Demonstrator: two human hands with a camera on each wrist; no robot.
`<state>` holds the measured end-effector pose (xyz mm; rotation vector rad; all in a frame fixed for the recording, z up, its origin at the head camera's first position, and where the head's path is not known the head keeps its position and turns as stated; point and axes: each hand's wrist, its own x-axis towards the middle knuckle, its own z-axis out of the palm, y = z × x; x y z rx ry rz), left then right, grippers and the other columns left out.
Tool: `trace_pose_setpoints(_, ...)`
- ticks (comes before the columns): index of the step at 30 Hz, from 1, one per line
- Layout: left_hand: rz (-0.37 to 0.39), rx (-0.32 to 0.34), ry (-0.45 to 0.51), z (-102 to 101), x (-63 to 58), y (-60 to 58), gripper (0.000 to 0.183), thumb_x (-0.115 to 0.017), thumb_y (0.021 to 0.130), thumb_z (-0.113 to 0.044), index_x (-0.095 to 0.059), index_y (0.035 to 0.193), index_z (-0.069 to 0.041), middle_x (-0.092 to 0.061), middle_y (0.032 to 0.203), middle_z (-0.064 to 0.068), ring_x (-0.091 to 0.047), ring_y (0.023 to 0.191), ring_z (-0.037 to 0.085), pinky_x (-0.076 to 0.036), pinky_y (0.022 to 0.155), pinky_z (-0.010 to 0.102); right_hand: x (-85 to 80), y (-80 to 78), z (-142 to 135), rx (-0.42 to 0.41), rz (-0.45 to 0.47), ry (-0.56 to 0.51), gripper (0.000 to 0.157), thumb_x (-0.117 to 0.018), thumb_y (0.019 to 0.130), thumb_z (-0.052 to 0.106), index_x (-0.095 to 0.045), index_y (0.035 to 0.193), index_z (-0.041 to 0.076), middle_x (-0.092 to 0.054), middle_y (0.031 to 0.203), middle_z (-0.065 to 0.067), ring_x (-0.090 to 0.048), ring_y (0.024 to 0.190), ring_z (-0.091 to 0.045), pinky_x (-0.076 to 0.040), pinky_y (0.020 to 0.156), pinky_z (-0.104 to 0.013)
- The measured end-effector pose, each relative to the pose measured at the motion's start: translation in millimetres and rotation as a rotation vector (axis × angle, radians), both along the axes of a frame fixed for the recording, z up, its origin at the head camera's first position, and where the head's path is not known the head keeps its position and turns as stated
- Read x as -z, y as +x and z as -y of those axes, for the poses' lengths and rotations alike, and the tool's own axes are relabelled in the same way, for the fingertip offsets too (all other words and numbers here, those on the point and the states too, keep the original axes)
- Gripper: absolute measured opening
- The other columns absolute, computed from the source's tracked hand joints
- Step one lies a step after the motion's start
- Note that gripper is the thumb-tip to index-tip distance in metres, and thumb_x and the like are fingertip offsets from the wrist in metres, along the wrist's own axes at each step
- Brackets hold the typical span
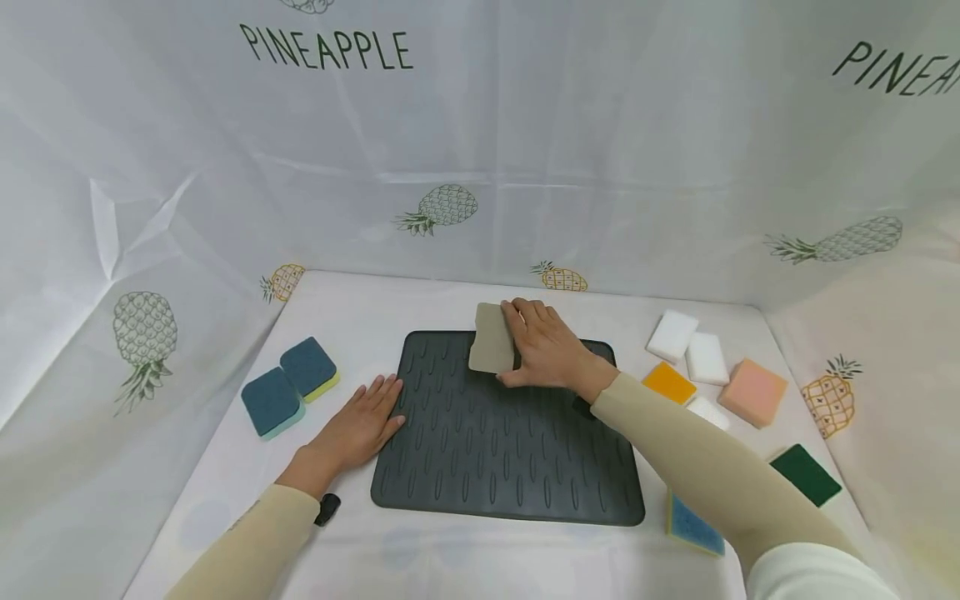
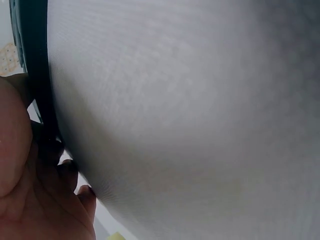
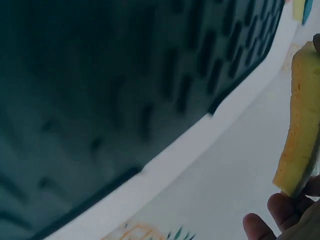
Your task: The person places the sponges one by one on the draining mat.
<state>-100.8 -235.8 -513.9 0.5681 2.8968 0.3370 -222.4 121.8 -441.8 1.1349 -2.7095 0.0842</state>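
Note:
My right hand (image 1: pixel 547 346) grips a scouring sponge (image 1: pixel 492 337) over the far edge of a dark grey ridged mat (image 1: pixel 502 450). The sponge shows a grey-beige face in the head view. From the right wrist, its thick yellow foam (image 3: pixel 301 120) appears, backed by a thin grey layer, with fingertips (image 3: pixel 285 210) around its lower end. My left hand (image 1: pixel 363 425) lies at the mat's left edge with fingers extended and the thumb over the border. In the left wrist view, a pale, blurred surface fills most of the picture beside that hand (image 2: pixel 45 200).
Two blue-topped sponges (image 1: pixel 272 402) lie to the left. On the right are several white sponges (image 1: pixel 672 335), an orange one (image 1: pixel 670 383), a pink block (image 1: pixel 753 392), a dark green pad (image 1: pixel 806 475) and a blue sponge (image 1: pixel 696 527). A pineapple-print sheet (image 1: pixel 600 125) hangs behind.

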Motion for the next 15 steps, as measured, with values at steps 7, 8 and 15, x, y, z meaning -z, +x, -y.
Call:
trace_pose_setpoints(7, 0.003, 0.0, 0.01, 2, 1.2, -1.4, 0.07, -0.05, 0.113, -0.037, -0.026, 0.166, 0.002, -0.026, 0.172, 0.022, -0.022, 0.161, 0.042, -0.021, 0.13, 0.061, 11.5, -1.9, 43, -0.034, 0.038, 0.038, 0.12, -0.07, 0.082, 0.076, -0.031, 0.162, -0.004, -0.046, 0.154, -0.024, -0.051, 0.136, -0.039, -0.048, 0.11, -0.054)
trace_pose_setpoints(8, 0.001, 0.0, 0.011, 2, 1.4, -1.5, 0.07, -0.05, 0.113, -0.037, -0.026, 0.166, 0.002, -0.027, 0.172, 0.022, -0.023, 0.161, 0.042, -0.021, 0.13, 0.061, 13.8, -2.4, 48, -0.039, 0.041, 0.045, 0.12, -0.07, 0.082, 0.076, -0.032, 0.162, -0.004, -0.047, 0.154, -0.023, -0.051, 0.136, -0.039, -0.048, 0.11, -0.053)
trace_pose_setpoints(15, -0.01, -0.004, 0.012, -1, -0.2, 0.6, 0.069, -0.052, 0.112, -0.035, -0.029, 0.165, 0.003, -0.03, 0.17, 0.024, -0.025, 0.159, 0.043, -0.023, 0.129, 0.062, 29.8, -4.7, 83, -0.052, 0.12, 0.095, 0.113, -0.067, 0.085, 0.077, -0.037, 0.159, -0.003, -0.049, 0.154, -0.022, -0.051, 0.139, -0.037, -0.047, 0.112, -0.051)
